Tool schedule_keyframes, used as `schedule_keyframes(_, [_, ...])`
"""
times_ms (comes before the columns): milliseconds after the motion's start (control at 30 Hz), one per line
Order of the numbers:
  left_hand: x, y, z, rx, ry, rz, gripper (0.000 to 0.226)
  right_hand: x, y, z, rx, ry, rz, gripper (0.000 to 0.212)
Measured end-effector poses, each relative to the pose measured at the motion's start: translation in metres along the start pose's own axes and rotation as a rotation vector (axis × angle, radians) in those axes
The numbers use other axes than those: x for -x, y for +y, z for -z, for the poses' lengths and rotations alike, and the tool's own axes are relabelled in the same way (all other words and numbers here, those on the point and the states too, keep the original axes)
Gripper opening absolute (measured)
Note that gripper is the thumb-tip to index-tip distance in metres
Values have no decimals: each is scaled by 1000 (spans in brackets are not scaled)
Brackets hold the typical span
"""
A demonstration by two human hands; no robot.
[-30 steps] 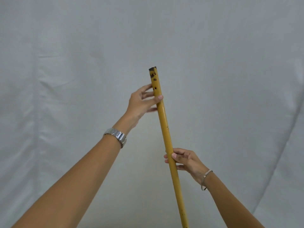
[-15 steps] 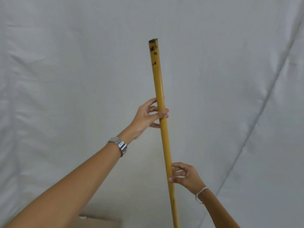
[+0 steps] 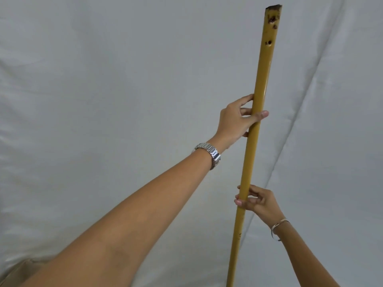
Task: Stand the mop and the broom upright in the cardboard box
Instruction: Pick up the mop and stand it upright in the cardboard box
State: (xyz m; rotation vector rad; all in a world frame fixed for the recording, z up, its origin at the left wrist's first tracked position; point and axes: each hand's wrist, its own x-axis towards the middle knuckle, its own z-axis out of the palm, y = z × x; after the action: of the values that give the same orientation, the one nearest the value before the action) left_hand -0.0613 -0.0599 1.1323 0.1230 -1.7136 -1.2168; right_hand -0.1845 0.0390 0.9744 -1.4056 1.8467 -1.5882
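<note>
A long yellow handle stands nearly upright right of centre, leaning slightly right at the top, with rusty spots and a hole near its upper end. Its lower end runs out of the frame, so I cannot tell whether it belongs to the mop or the broom. My left hand grips the handle around its middle, thumb across the front. My right hand holds it lower down with fingers curled around it. A brown corner at the bottom left may be the cardboard box, mostly hidden by my left forearm.
A wrinkled white cloth backdrop fills the whole view behind the handle. I wear a metal watch on the left wrist and a thin bracelet on the right wrist.
The handle has shifted right and its top now sits higher in the frame. My left hand slid from near the top end down toward the middle. My right hand sits lower in the view.
</note>
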Motion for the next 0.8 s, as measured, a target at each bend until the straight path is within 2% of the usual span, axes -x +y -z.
schedule_keyframes(433, [-21,50,-63,-6,59,-100,64,8,-45,79,14,-73,4,37])
schedule_keyframes(800, [-35,103,-19,177,50,-91,59,3,-114,80,56,-207,108,43])
